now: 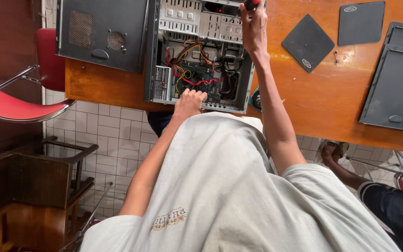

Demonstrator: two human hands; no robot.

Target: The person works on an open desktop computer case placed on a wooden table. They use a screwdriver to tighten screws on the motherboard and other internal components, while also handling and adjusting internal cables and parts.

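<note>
Left hand [190, 100] curled, knuckles up, fingers resting among the red and yellow cables [190, 70] inside the open computer case [201, 51], apparently steadying. Right hand [253, 25] closed round a red-handled screwdriver [250, 3] at the case's far edge. Case flat on the wooden worktop [313, 98], removed side panel [101, 32] beside it, giving access.

This looks like a small computer repair workshop: an opened grey metal desktop computer case [199, 56] with exposed coloured wiring lies on a worn orange-brown wooden bench [323, 100], beside a removed black metal side panel [102, 33], two dark square mouse pads [308, 43] and another dark grey panel [397, 77]. White tiled flooring [113, 135] and a red-seated metal-framed chair [17, 105] surround it
</note>
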